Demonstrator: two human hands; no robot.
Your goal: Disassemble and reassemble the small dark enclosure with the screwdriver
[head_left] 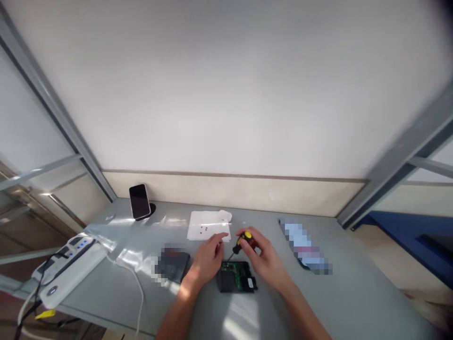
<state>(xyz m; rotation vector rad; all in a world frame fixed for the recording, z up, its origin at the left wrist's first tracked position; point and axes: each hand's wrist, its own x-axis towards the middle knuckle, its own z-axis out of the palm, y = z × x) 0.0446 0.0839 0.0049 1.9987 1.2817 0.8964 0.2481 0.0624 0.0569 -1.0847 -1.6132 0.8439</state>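
A small black device with a green circuit board [236,276] lies open on the grey table [339,297], close to me. My right hand [264,257] is closed round a screwdriver with a yellow and black handle [243,240], its tip angled down toward the board. My left hand [208,257] rests beside the board's left edge, index finger stretched out toward a white sheet [208,225] that carries a few tiny dark screws.
A black phone [139,201] stands on a holder at the back left. A white power strip [65,270] with its cable lies at the left edge. A dark flat cover [173,264] sits left of the board, a blurred object [306,246] to the right.
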